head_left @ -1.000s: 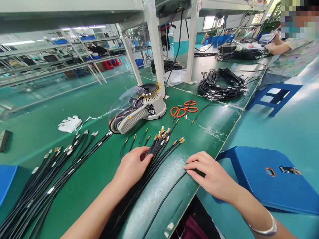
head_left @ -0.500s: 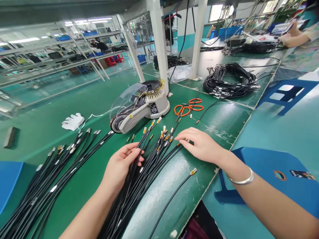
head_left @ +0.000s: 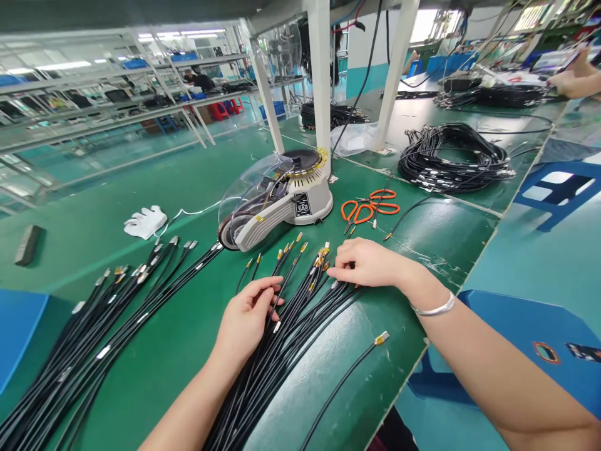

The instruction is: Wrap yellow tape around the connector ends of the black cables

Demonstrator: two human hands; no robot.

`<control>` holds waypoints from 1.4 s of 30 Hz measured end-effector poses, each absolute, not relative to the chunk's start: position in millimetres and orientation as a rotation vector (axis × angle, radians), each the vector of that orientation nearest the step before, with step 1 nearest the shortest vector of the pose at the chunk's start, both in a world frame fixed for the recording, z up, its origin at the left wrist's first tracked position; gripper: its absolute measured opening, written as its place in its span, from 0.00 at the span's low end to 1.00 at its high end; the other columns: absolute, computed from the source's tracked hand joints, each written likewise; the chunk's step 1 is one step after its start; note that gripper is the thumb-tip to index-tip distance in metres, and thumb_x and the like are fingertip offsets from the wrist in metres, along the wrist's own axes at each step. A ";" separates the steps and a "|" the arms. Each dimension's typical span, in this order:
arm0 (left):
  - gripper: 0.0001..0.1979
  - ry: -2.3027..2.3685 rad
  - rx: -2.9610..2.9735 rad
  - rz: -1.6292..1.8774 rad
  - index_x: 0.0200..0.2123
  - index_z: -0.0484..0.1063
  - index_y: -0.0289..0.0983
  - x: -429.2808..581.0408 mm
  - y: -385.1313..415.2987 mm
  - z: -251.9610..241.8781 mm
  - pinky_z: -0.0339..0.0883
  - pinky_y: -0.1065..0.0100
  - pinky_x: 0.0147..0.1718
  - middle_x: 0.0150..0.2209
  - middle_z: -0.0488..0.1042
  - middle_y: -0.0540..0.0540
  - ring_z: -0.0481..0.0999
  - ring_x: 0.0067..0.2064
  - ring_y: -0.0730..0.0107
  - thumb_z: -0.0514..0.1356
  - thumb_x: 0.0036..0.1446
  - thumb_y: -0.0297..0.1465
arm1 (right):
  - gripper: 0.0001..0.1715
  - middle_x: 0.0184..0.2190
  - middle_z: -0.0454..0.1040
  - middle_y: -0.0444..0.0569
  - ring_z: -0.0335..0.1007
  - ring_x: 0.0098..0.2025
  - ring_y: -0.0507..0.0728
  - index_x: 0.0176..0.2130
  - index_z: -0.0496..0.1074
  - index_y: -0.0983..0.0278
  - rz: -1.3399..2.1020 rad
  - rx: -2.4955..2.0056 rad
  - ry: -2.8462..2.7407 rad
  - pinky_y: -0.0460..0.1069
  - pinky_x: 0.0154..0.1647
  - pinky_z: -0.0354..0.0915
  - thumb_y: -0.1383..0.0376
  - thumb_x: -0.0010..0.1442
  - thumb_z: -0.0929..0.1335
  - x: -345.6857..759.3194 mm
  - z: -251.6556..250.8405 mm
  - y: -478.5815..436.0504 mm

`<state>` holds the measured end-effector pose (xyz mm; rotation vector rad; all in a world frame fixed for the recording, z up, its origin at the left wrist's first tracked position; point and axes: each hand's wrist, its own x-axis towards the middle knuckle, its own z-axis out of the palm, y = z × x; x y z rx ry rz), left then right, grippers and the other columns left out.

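A bundle of black cables (head_left: 282, 351) with metal plugs and amber tape at their tips lies on the green table (head_left: 188, 388). My left hand (head_left: 248, 313) is closed by thumb and fingers round a cable at the bundle's left side. At the right side of the plugs, my right hand (head_left: 366, 263) has its fingers curled down among the cable tips; what they pinch is hidden. One cable with a taped plug (head_left: 382, 339) lies apart near the table's front edge. A second cable bundle (head_left: 113, 326) rests at left.
Behind my hands stands a grey tape dispenser (head_left: 286, 200) with a clear cover. Two orange-handled scissors (head_left: 361, 212) lie right of it. A white glove (head_left: 144, 222), coiled cables (head_left: 455, 156) and a blue stool (head_left: 526, 351) surround the work. A co-worker's hand (head_left: 573, 78) shows far right.
My right hand has moved left and its fingers have curled in among the plugs. My left hand stays at the bundle, with fewer cables in its fingers. The view has shifted slightly.
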<state>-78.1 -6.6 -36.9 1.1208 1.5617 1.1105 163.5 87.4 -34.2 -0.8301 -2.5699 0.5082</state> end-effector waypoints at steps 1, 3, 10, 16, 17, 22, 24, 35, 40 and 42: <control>0.20 1.559 1.117 1.114 0.41 0.75 0.33 -78.1 -7.0 -36.9 0.69 0.72 0.22 0.34 0.73 0.45 0.74 0.30 0.70 0.63 0.46 0.40 | 0.18 0.26 0.74 0.46 0.68 0.32 0.53 0.23 0.73 0.63 0.479 -0.785 -2.507 0.50 0.39 0.62 0.61 0.63 0.66 163.2 -34.5 86.5; 0.24 1.543 1.091 1.133 0.46 0.72 0.34 -77.8 -8.0 -37.5 0.71 0.70 0.24 0.35 0.74 0.45 0.75 0.31 0.69 0.64 0.46 0.40 | 0.12 0.38 0.76 0.49 0.69 0.43 0.56 0.32 0.75 0.63 0.407 -0.692 -2.395 0.52 0.48 0.61 0.63 0.63 0.65 159.9 -34.1 84.9; 0.25 1.532 1.085 1.168 0.46 0.73 0.34 -76.4 -11.0 -38.0 0.75 0.67 0.30 0.35 0.76 0.45 0.76 0.32 0.69 0.64 0.46 0.41 | 0.13 0.27 0.75 0.46 0.68 0.36 0.55 0.28 0.75 0.63 0.355 -0.782 -2.486 0.53 0.46 0.59 0.65 0.62 0.65 156.0 -38.2 86.9; 0.18 1.570 1.139 1.138 0.36 0.77 0.35 -77.0 -10.9 -35.9 0.76 0.65 0.31 0.35 0.77 0.44 0.77 0.31 0.67 0.63 0.46 0.42 | 0.09 0.37 0.76 0.48 0.68 0.42 0.56 0.36 0.76 0.62 0.373 -0.807 -2.450 0.54 0.47 0.60 0.66 0.61 0.66 162.3 -41.2 90.4; 0.18 1.569 1.136 1.138 0.36 0.77 0.35 -77.4 -10.6 -36.0 0.76 0.64 0.31 0.35 0.78 0.43 0.77 0.31 0.66 0.63 0.46 0.42 | 0.09 0.41 0.76 0.49 0.68 0.44 0.57 0.38 0.76 0.61 0.379 -0.797 -2.447 0.55 0.48 0.60 0.67 0.61 0.65 163.6 -41.4 90.9; 0.20 1.561 1.112 1.146 0.36 0.77 0.35 -78.1 -9.4 -36.6 0.76 0.64 0.32 0.36 0.78 0.42 0.77 0.33 0.65 0.63 0.46 0.44 | 0.11 0.40 0.76 0.48 0.70 0.43 0.56 0.41 0.76 0.62 0.563 -0.898 -2.414 0.53 0.49 0.64 0.69 0.59 0.65 173.2 -38.4 93.2; 0.20 1.563 1.109 1.146 0.37 0.77 0.34 -78.3 -9.3 -37.3 0.76 0.64 0.32 0.36 0.77 0.42 0.77 0.33 0.65 0.63 0.46 0.44 | 0.11 0.37 0.77 0.47 0.71 0.40 0.55 0.41 0.76 0.62 0.715 -1.022 -2.388 0.51 0.45 0.66 0.66 0.59 0.66 177.3 -34.9 93.2; 0.18 1.676 1.287 1.027 0.39 0.77 0.38 -78.8 -11.7 -37.6 0.73 0.61 0.36 0.39 0.77 0.44 0.77 0.33 0.63 0.60 0.50 0.43 | 0.18 0.26 0.75 0.45 0.70 0.30 0.53 0.24 0.72 0.63 0.976 -1.184 -2.423 0.48 0.34 0.65 0.59 0.62 0.63 185.0 -23.2 91.0; 0.16 1.740 1.647 0.891 0.40 0.76 0.42 -74.4 -12.1 -41.5 0.70 0.62 0.41 0.38 0.75 0.47 0.75 0.35 0.64 0.62 0.49 0.41 | 0.09 0.33 0.76 0.46 0.71 0.36 0.54 0.36 0.75 0.63 0.707 -1.078 -2.339 0.49 0.41 0.66 0.62 0.61 0.66 175.4 -33.6 94.8; 0.15 1.751 1.711 0.850 0.41 0.76 0.43 -74.4 -11.9 -43.1 0.69 0.62 0.41 0.38 0.75 0.48 0.75 0.35 0.65 0.61 0.50 0.40 | 0.15 0.43 0.75 0.47 0.69 0.45 0.55 0.46 0.74 0.62 0.613 -0.931 -2.381 0.51 0.50 0.64 0.70 0.60 0.65 172.7 -37.2 96.0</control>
